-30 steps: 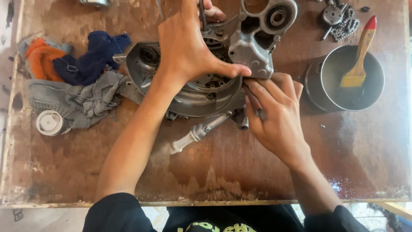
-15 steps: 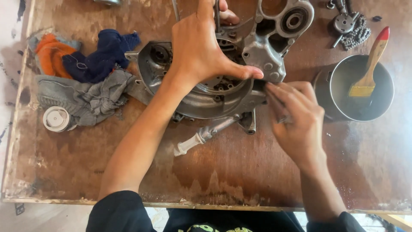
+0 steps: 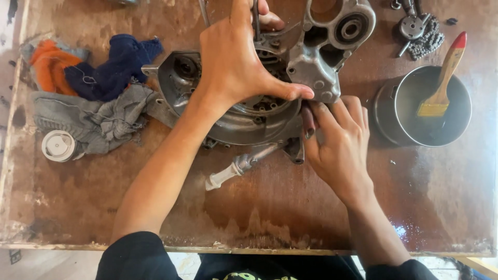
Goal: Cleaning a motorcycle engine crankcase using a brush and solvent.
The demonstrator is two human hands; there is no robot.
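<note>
Engine case [image 3: 311,67]: grey cast metal, lying near the middle of the far half of the desk [image 3: 259,218], its round open housing turned up at you.

Left hand [image 3: 233,67]: yours, spread flat over the case's round housing. The thumb stretches out to the right along the rim, its tip beside the case's right lobe; the other fingers [image 3: 270,19] curl over the far edge around thin upright rods. The hand presses and grips the case rather than closing on any loose part.

Right hand [image 3: 340,142]: yours, set against the case's near right corner, palm down. The fingers are bent together and pinch a small dark cylindrical piece [image 3: 308,120] just under your left thumb tip; how tightly, you cannot tell.

Tool [image 3: 244,165]: metal shaft with a white tip, lying on the desk just near of the case, between your forearms.

Rags [image 3: 98,98]: an orange, a dark blue and a grey one, heaped to the left, the grey one touching the case.

Cap [image 3: 58,145]: small, round, white, at the near left edge of the rags.

Bowl [image 3: 394,103]: round metal, right of the case, near your right hand but apart from it.

Brush [image 3: 443,83]: red-tipped wooden handle, leaning in the bowl.

Chain and sprocket [image 3: 420,31]: far right corner.
</note>
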